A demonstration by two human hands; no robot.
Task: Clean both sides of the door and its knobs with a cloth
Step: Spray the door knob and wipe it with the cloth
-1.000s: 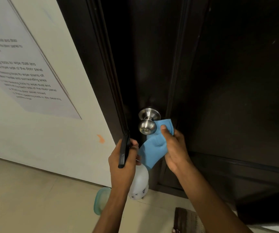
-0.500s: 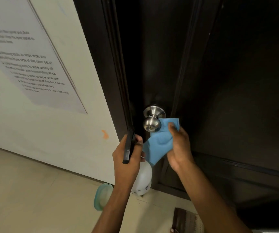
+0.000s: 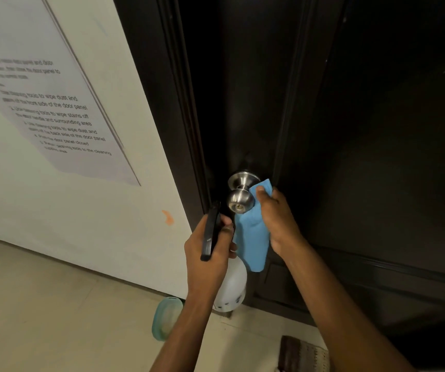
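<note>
Dark door (image 3: pixel 377 130) fills everything ahead of my hands, shut in its frame, with a pale wall and a printed sheet (image 3: pixel 55 103) off beyond my left hand. My right hand (image 3: pixel 276 220) pinches the blue cloth (image 3: pixel 251 237) under its thumb, pressing the top corner against the right flank of the steel knob (image 3: pixel 239 201); the rest of the cloth hangs below. My left hand (image 3: pixel 210 251) is wrapped round a dark phone (image 3: pixel 210 232), just under the knob (and a white spray bottle (image 3: pixel 230 288) shows right beneath that hand; I cannot tell whether it is held too). I judge I am on this side's knob only. Whether this face is wiped I cannot tell. The far side and its knob remain, as far as I can see.
</note>
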